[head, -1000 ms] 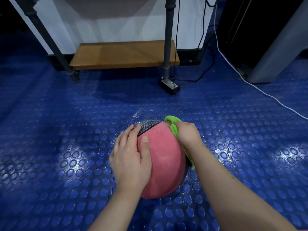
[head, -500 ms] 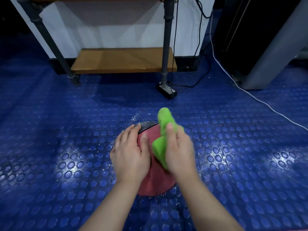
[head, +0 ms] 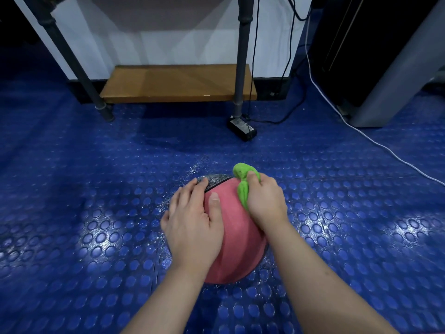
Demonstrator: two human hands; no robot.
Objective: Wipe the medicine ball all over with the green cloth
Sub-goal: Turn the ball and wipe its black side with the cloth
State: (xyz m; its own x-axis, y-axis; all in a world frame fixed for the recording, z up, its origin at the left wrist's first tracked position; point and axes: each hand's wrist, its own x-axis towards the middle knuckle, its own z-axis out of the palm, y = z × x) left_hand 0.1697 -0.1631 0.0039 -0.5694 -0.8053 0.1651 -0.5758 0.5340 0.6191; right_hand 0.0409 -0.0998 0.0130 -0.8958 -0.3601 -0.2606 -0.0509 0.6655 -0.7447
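Head view: right fingers (head: 253,176) pinch green cloth (head: 242,195) against medicine ball (head: 237,233).

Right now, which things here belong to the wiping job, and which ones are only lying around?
Belong to the job:
medicine ball
green cloth, gripped by the right hand
left hand, resting on the ball

Only lying around:
wooden shelf
black adapter box
white cable

place: gym or workroom | studded blue rubber floor (head: 84,189); pipe-legged wooden shelf (head: 173,83); loose cables (head: 395,153)
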